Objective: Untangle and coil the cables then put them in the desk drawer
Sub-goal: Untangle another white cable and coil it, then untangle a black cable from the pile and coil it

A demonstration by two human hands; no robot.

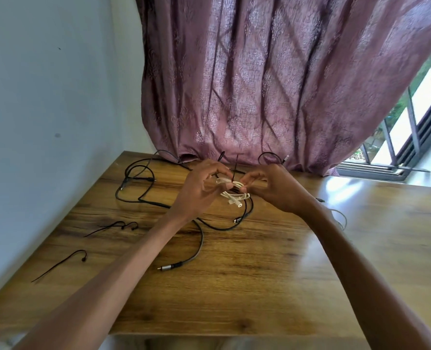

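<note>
Behind your wooden desk [234,286] hangs a mauve patterned curtain [272,84], with a pale wall to its left and a barred window [416,117] to its right.

Your two hands meet at the far middle of the desk, just in front of the curtain's hem. Your left hand [199,188] and right hand [272,188] both pinch the small coiled white cable [234,195], a bundle of cream loops with a flat white plug hanging from its near side. A thin black tie [235,168] stands up through the bundle between your fingertips; which fingers hold the tie itself you cannot tell.

Long black cables [138,183] sprawl in loops left of the white bundle and along the curtain's hem; how many separate cords make up that tangle is not clear. One grey braided cable [196,253] runs from under your left forearm toward you and ends in a metal plug [169,267]. Another dark plug [237,220] lies just nearer you than the white bundle. A further thin loop of cable [341,218] shows right of your right forearm.

Left of the grey cable, near the desk's wall-side edge, lie three thin black ties [113,226]: two crossed together and one alone, closer to you.
</note>
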